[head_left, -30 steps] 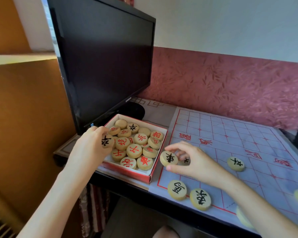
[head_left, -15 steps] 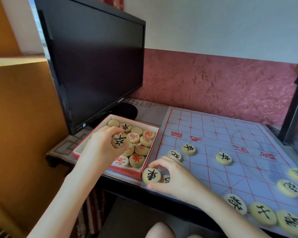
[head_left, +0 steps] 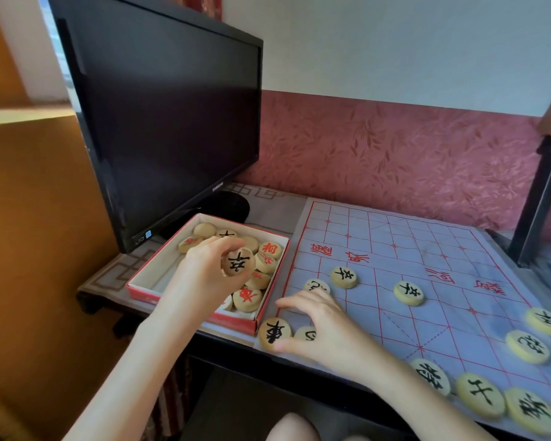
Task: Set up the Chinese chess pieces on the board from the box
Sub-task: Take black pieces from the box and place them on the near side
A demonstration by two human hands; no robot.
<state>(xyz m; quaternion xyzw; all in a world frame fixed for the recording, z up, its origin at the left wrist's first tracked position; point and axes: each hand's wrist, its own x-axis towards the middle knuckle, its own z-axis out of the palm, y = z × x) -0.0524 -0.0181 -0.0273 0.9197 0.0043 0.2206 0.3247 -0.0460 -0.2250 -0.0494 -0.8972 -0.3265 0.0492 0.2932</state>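
1. Lying flat and face up along the near edge of the board (head_left: 395, 237), a near row of black-marked pieces (head_left: 480, 394) is seen at the lower right.
2. The right hand (head_left: 328, 331) is held low over the board's near left corner, fingers loosely spread and nothing grasped. Its thumb touches the edge of the corner piece (head_left: 274, 332), which lies flat with a black character up. A second piece (head_left: 304, 334) is partly hidden under the palm.
3. The left hand (head_left: 201, 278) is raised over the box (head_left: 147, 289). The held piece (head_left: 238, 261), black-marked, is pinched upright between its thumb and fingers, face toward the camera.
4. The open box, red-rimmed, is set just beside the board's left edge. The remaining pieces (head_left: 247, 297), mostly red-marked, are piled in its right part.
5. Farther up the board, two black soldiers (head_left: 344, 276) are laid apart on the grid, and a third disc (head_left: 317, 285) is half hidden behind the right fingers.
6. A dark monitor (head_left: 172, 106) stands behind the box, with a pink patterned wall (head_left: 395, 148) beyond.
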